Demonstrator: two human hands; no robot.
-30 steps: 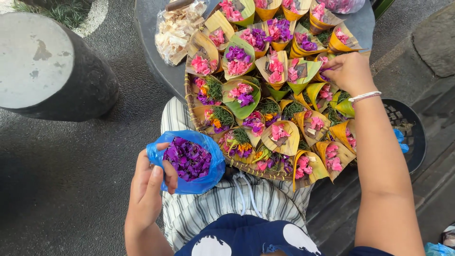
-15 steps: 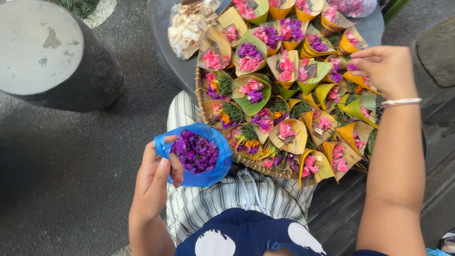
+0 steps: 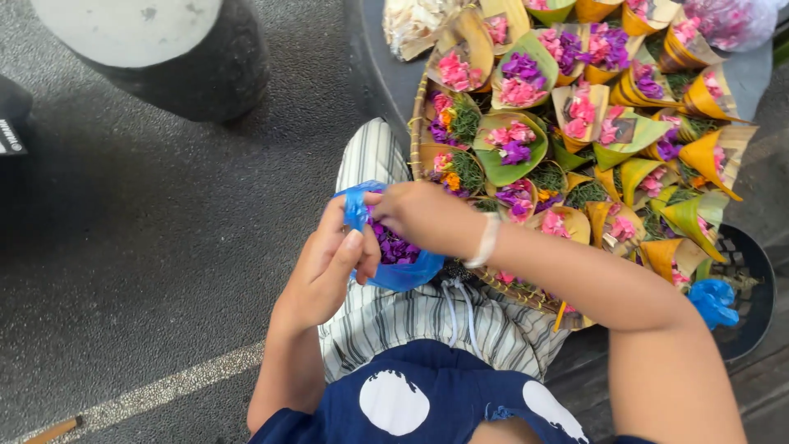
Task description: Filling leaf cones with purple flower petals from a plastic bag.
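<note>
Evidently kept the blue plastic bag (image 3: pixel 403 275) low on the lap, just beside the near rim of the woven tray (image 3: pixel 419 115), so that little reach lay between the two. Cupped the bag from the outer side with the left hand (image 3: pixel 329 263), fingers curled round its gathered edge and thumb pressed on the plastic, which propped the mouth open and facing up. Showed purple petals (image 3: pixel 394 247) heaped inside, close under the opening. Dipped the right hand (image 3: pixel 423 215) into that mouth from above, knuckles up and wrist bent, a white bracelet (image 3: pixel 486 240) on the wrist. Hid the fingertips behind the bag's rim and the hand's own back, so perhaps pinched on petals, perhaps not: could not tell. Packed the tray tight with leaf cones (image 3: pixel 509 152), mouths turned upward, presumably to keep the pink and purple blossoms from spilling. Rested the tray partly over the striped trousers (image 3: pixel 411 321).
</note>
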